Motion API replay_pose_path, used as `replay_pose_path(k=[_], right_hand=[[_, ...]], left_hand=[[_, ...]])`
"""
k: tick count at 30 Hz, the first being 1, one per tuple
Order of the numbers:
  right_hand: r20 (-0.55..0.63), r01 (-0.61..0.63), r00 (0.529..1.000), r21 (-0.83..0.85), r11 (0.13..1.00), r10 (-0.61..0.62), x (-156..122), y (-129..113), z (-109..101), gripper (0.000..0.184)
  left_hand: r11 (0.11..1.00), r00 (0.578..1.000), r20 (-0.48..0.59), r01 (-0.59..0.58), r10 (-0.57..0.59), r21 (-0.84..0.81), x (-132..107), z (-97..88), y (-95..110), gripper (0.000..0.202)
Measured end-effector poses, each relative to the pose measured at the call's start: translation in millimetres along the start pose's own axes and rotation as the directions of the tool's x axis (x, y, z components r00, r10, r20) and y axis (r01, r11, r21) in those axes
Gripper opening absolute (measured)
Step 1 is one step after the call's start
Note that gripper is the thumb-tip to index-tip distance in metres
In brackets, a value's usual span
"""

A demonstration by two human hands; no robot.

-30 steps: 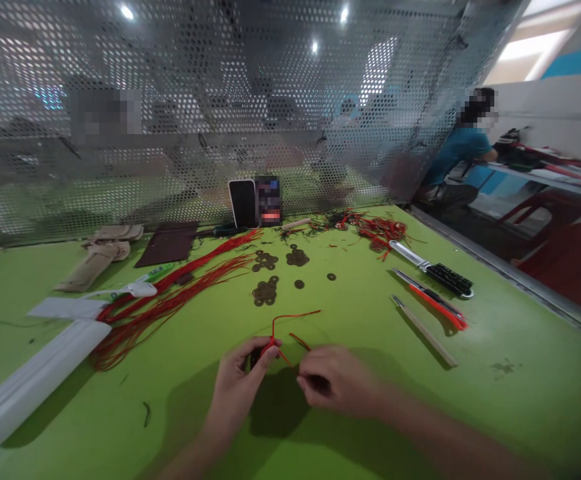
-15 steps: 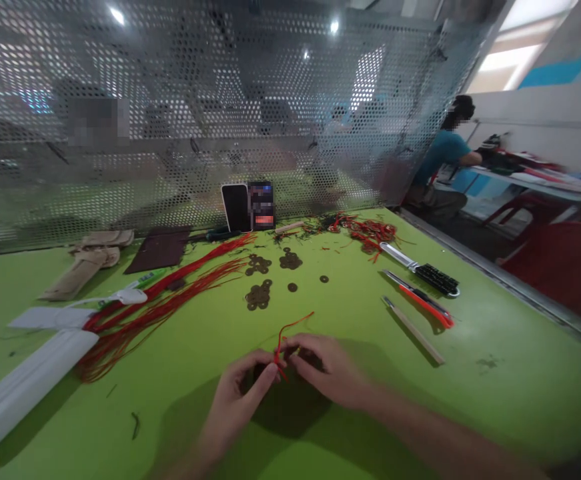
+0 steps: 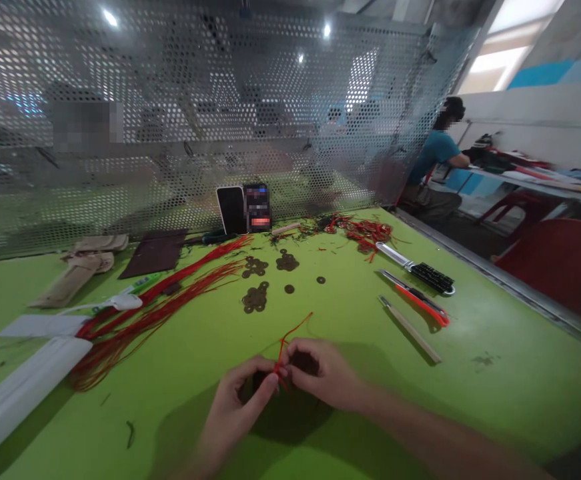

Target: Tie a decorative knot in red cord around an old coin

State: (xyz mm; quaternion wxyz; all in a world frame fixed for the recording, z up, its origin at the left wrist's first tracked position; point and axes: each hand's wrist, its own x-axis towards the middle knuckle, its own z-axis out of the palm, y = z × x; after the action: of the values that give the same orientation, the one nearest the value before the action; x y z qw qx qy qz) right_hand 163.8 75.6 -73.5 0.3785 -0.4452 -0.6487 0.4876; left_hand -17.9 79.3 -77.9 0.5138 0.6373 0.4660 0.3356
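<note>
My left hand (image 3: 248, 393) pinches a red cord (image 3: 284, 345) between thumb and forefinger. Close against it, my right hand (image 3: 323, 373) is also closed on the cord, its thumb and index fingertips together. A free end of the cord rises from the fingers and slants up to the right, and a short end sticks out below. Whatever knot lies between the fingertips is mostly hidden. Beyond my hands lie piles of round coins with holes (image 3: 255, 298) and two single coins, one of them a dark coin (image 3: 289, 289).
To the left are bundles of red cords (image 3: 170, 290) and a long white case (image 3: 25, 393). On the right lie a brush (image 3: 433, 277), an orange cutter (image 3: 415, 300) and a thin tool (image 3: 410, 329). Two phones (image 3: 231, 210) lean on the perforated screen. A person (image 3: 433, 157) sits at another table.
My right fingertips have come closer to the left ones on the cord. The cord's upper part has straightened. The whole view has shifted slightly.
</note>
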Motion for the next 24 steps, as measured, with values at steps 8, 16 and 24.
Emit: replay_pose_path(k=[8,16,24], right_hand=[[-0.062,0.0,0.998,-0.06,0.998,-0.003,-0.6,-2.4,-4.3,0.005],[-0.005,-0.055,0.998,-0.069,0.996,0.055,-1.9,-0.6,-1.6,0.015],[0.057,-0.126,0.992,0.251,0.96,0.115,-0.2,4.9,0.6,0.024]], left_hand=[[0.985,0.991,-0.087,-0.088,0.101,0.145,4.1,0.3,5.9,0.02],[0.944,0.978,-0.045,-0.183,0.202,0.274,0.9,1.0,1.8,0.007],[0.878,0.934,-0.062,-0.306,0.351,0.368,1.0,1.8,-0.3,0.017]])
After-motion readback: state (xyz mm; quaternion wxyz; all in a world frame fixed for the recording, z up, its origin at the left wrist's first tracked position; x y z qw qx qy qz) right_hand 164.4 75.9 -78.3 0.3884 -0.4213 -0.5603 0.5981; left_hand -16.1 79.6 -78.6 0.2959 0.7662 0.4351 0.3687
